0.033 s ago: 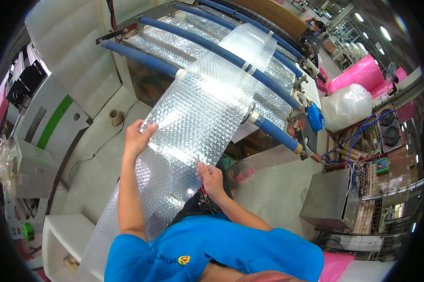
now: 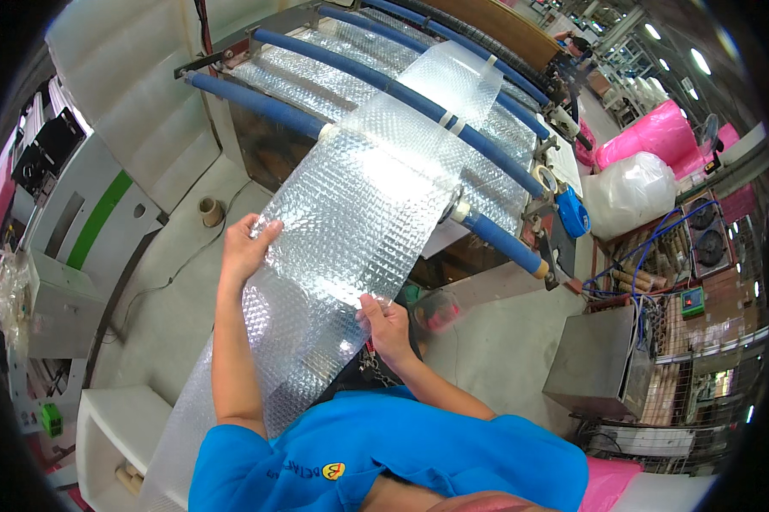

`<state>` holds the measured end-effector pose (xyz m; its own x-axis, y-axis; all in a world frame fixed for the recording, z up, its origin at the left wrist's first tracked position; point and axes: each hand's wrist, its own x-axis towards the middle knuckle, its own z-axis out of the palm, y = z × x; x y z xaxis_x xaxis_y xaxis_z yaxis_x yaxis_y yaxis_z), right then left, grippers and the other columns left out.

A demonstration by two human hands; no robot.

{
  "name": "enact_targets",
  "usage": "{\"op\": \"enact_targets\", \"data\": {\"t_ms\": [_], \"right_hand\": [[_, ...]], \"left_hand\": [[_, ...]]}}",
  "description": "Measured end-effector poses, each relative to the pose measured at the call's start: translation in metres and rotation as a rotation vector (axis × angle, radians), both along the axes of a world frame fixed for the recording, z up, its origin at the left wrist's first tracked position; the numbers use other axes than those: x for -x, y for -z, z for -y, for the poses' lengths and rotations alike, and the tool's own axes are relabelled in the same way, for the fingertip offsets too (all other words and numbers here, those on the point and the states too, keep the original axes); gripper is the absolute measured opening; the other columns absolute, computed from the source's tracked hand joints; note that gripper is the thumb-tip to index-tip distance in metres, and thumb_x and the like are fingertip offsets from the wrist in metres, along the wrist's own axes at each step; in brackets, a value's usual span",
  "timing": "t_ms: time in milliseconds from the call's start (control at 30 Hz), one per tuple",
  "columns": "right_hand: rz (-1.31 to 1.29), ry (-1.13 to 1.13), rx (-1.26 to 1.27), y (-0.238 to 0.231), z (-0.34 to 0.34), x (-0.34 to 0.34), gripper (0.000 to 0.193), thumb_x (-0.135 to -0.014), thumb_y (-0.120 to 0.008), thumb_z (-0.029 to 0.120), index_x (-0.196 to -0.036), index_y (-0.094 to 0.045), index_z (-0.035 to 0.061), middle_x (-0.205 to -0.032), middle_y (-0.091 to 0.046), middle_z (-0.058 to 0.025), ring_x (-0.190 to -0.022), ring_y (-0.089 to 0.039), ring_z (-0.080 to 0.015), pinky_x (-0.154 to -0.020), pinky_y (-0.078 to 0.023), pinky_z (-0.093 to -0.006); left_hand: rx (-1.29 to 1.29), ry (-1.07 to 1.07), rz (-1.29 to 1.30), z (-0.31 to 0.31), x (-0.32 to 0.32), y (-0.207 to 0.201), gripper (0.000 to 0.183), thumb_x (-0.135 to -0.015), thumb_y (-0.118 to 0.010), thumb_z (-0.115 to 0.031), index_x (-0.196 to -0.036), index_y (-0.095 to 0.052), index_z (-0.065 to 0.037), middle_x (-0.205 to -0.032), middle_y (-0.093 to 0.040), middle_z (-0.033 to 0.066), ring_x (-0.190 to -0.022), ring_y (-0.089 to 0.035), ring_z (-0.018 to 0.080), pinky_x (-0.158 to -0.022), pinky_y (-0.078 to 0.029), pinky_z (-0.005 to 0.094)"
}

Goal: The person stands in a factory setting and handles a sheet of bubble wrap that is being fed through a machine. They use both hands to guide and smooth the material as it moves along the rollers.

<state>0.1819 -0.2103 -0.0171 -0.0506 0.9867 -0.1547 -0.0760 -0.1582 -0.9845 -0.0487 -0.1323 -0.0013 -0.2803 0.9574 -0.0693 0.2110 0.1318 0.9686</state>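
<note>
both hands, left (image 2: 246, 247) and right (image 2: 388, 322), closed on bubble wrap sheet (image 2: 359, 205) edges, blue rollers (image 2: 418, 102) beyond.

There is a single view, from a wide fisheye camera worn on the person's head. It looks steeply down and forward, close over the blue shirt (image 2: 384, 461) at the lower edge, with both forearms rising from there. Ahead lies the roller machine (image 2: 384, 85); the concrete floor (image 2: 171, 299) shows below. Straight edges bend toward the dark round rim.
</note>
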Motion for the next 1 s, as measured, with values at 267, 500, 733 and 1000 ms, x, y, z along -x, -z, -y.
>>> {"op": "enact_targets", "data": {"t_ms": [267, 500, 733, 1000], "right_hand": [[0.125, -0.018, -0.032, 0.106, -0.041, -0.031, 0.032, -0.084, -0.052, 0.031, -0.066, -0.055, 0.0047, -0.060, -0.051, 0.0006, -0.052, -0.044, -0.0055, -0.049, -0.035, -0.0202], [0.182, 0.062, -0.055, 0.145, -0.075, -0.039, 0.032, -0.083, -0.053, 0.034, -0.072, -0.057, 0.0044, -0.061, -0.050, 0.0013, -0.054, -0.043, -0.0051, -0.050, -0.035, -0.0190], [0.075, 0.081, -0.037, 0.146, -0.064, -0.032, 0.032, -0.083, -0.054, 0.034, -0.070, -0.054, 0.0049, -0.061, -0.050, 0.0017, -0.053, -0.045, -0.0054, -0.048, -0.035, -0.0189], [0.080, 0.136, -0.044, 0.131, -0.064, -0.026, 0.031, -0.083, -0.053, 0.033, -0.070, -0.054, 0.0052, -0.061, -0.049, 0.0014, -0.054, -0.046, -0.0061, -0.049, -0.036, -0.0196]], "left_hand": [[-0.037, -0.014, -0.129, -0.032, -0.019, 0.101, 0.033, -0.074, -0.061, -0.033, -0.081, -0.058, -0.002, -0.059, -0.057, 0.0079, -0.048, -0.051, 0.0131, -0.051, -0.041, 0.0277], [0.046, 0.000, -0.094, -0.052, -0.029, 0.109, 0.035, -0.076, -0.058, -0.037, -0.079, -0.057, -0.002, -0.059, -0.057, 0.0077, -0.056, -0.055, 0.0151, -0.054, -0.041, 0.0290], [-0.031, 0.007, -0.098, -0.055, -0.028, 0.123, 0.037, -0.078, -0.056, -0.040, -0.077, -0.057, -0.003, -0.055, -0.053, 0.0049, -0.050, -0.049, 0.0125, -0.051, -0.039, 0.0280], [-0.059, 0.009, 0.001, -0.057, -0.028, 0.134, 0.038, -0.078, -0.056, -0.042, -0.080, -0.058, -0.004, -0.055, -0.053, 0.0027, -0.050, -0.049, 0.0110, -0.050, -0.039, 0.0265]]}}
